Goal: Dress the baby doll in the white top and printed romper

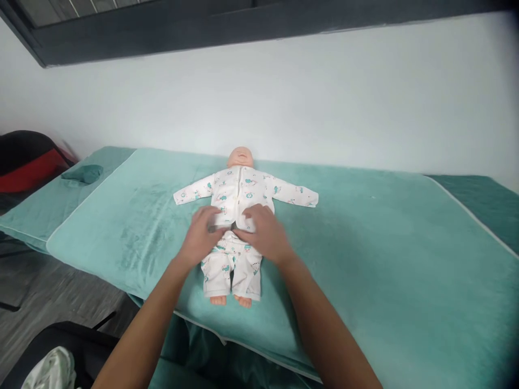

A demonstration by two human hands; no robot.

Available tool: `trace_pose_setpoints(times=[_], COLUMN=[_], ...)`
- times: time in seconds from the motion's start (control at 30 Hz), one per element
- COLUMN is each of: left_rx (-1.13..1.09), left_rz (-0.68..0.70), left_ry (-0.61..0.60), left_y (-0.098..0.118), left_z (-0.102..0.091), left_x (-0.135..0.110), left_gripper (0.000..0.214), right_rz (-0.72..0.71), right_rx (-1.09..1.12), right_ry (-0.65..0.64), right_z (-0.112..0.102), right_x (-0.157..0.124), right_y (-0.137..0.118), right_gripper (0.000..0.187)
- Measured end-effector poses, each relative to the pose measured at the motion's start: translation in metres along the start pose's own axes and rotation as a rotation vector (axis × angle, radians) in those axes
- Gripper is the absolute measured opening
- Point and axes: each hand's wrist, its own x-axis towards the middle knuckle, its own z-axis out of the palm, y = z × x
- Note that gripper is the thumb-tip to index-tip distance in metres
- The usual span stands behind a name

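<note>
- Centrally, a baby doll [240,156] lies on its back on a bed with a green plush cover [373,259], head toward the wall [284,92], feet toward the viewer.
- The doll is inside a white patterned jacket [243,189], its sleeves spread wide, and matching trousers [248,275]; bare toes show below the cuffs.
- The left hand [205,232] is partly open, fingers loosely bent near the jacket's hem, thumb reaching inward to the trousers' waistband.
- The right hand [265,231] mirrors it, half open, thumb apart from the fingers; whether either hand touches or presses the cloth is hard to tell.
- Both hands hide the sides of the hem and part of the waistband.
- At lower left, a black chair [68,337] holds a crumpled pale cloth [52,370].
- Farther left, a red-and-black chair [28,167] stands beyond the bed's end, near a small green pad [83,174].
- A dark frame [162,32] crosses the wall above.
</note>
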Motion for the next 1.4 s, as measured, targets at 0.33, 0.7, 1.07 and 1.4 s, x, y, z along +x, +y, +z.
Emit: trace_pose_setpoints(times=[0.33,0.7,1.07,1.4], left_rx=[0.19,-0.432,-0.553,-0.606], left_rz=[0.05,-0.541,-0.278,-0.135], left_ry=[0.026,0.715,-0.186,-0.452], left_y=[0.008,-0.075,-0.053,-0.061], left_z=[0.022,0.001,-0.015,-0.033], left_x=[0.011,0.005,-0.026,-0.028], left_gripper=[0.013,0.013,0.016,0.022], right_rz=[0.042,0.756,0.034,-0.125], right_rx=[-0.094,0.172,0.372,0.335], right_ry=[0.015,0.67,0.016,-0.03], right_z=[0.019,-0.055,-0.001,-0.006], right_x=[-0.007,-0.034,-0.056,-0.063], right_y=[-0.01,0.092,0.036,0.039], right_gripper=[0.017,0.018,0.014,0.014])
